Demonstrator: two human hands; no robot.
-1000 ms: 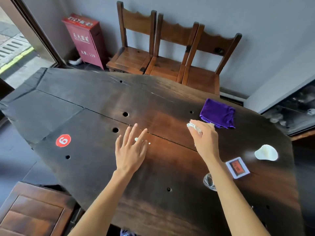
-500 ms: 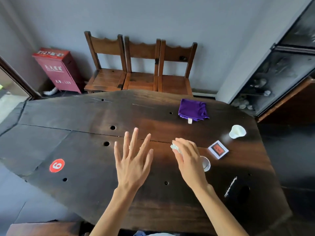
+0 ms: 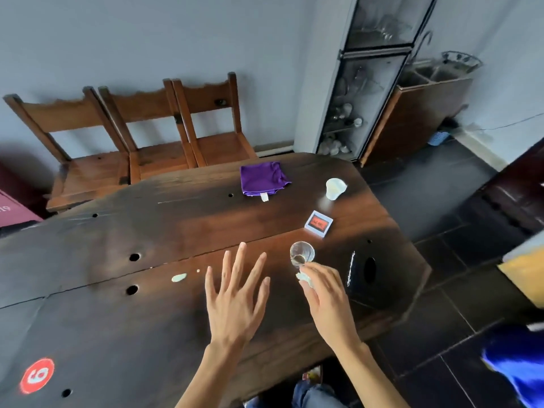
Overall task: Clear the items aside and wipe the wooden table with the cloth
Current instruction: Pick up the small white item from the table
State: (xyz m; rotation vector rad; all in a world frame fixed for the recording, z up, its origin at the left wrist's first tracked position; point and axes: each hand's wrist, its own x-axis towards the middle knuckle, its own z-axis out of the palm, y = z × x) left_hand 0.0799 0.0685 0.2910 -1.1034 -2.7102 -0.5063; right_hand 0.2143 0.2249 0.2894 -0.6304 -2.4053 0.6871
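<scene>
Your left hand (image 3: 235,301) hovers over the wooden table (image 3: 117,319) with fingers spread, holding nothing, while your right hand (image 3: 326,301) pinches a crumpled white scrap (image 3: 304,278) just beside the clear glass (image 3: 301,254). The purple cloth (image 3: 263,178) lies folded near the far edge, with a white cup (image 3: 335,188) and small card (image 3: 318,223) to its right, and a pale smear (image 3: 179,277) left of your hands.
</scene>
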